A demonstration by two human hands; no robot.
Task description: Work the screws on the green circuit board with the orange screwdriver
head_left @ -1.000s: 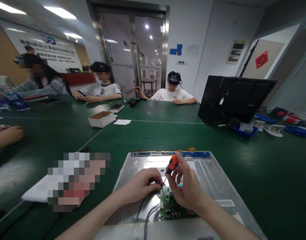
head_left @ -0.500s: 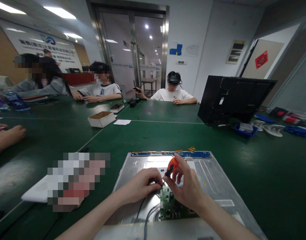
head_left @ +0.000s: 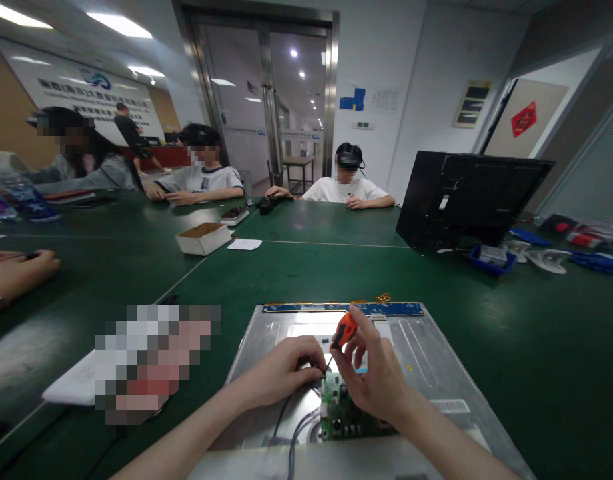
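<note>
In my right hand [head_left: 373, 373] is a small screwdriver [head_left: 345, 330] with an orange and black handle, tilted so that its thin shaft points down toward the upper left corner of a green circuit board [head_left: 342, 408]. My left hand [head_left: 299, 363] is closed at that same corner, fingers pinched by the screwdriver's tip; what they hold is hidden. The board lies on the metal back of a display panel [head_left: 446, 373], which has a blue circuit strip [head_left: 296, 309] along its far edge. Dark cables [head_left: 297, 437] run from beside the board toward me.
A blurred white and pink item [head_left: 76, 380] lies left of the panel. Farther off are a white open box [head_left: 204, 239], a black monitor housing [head_left: 466, 200] and a blue tray [head_left: 491, 260]. Another person's hands [head_left: 23, 273] rest at the left; others sit across the table.
The screwdriver handle has turned slightly in my right fingers, and more of its shaft shows. My left hand stays put. Across the table, a person's raised hand has come down to the tabletop.
</note>
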